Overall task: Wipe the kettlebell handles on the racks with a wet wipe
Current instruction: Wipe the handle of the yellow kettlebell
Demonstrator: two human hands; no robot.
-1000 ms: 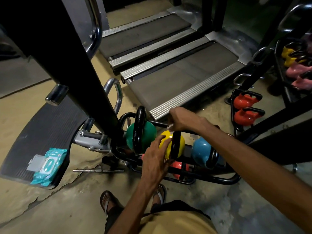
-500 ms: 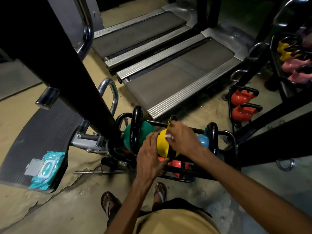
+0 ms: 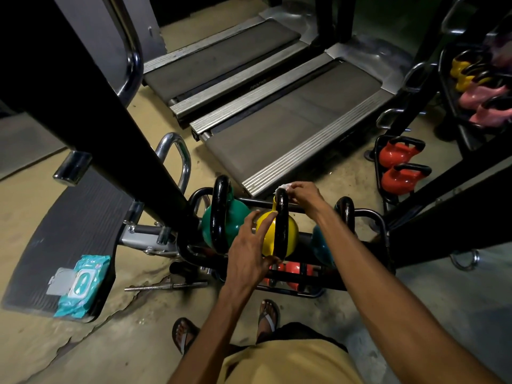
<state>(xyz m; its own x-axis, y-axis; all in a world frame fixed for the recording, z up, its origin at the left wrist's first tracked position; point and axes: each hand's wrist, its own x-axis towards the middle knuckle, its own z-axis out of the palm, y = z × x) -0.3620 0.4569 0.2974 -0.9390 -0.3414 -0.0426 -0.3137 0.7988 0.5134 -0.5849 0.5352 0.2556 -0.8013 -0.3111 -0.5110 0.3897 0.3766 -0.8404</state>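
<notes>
A yellow kettlebell point(image 3: 264, 235) with a black handle point(image 3: 281, 225) sits on the low black rack point(image 3: 371, 214), between a green kettlebell point(image 3: 235, 220) and a blue one point(image 3: 321, 245). My right hand point(image 3: 304, 195) pinches a white wet wipe point(image 3: 284, 187) against the top of the yellow kettlebell's handle. My left hand point(image 3: 249, 253) rests on the yellow body with fingers spread, steadying it. Red kettlebells point(image 3: 293, 270) lie on the rack's lower tier, partly hidden by my left hand.
A teal wet wipe pack point(image 3: 80, 284) with its lid open lies on a black mat at the left. A thick black machine post point(image 3: 91, 115) crosses the left. Treadmills point(image 3: 291, 120) stand behind. More racks with red kettlebells point(image 3: 399, 164), yellow and pink ones stand at the right.
My right hand slid the wipe from the near side of the yellow kettlebell's handle up to its top. My left hand stays on the yellow body.
</notes>
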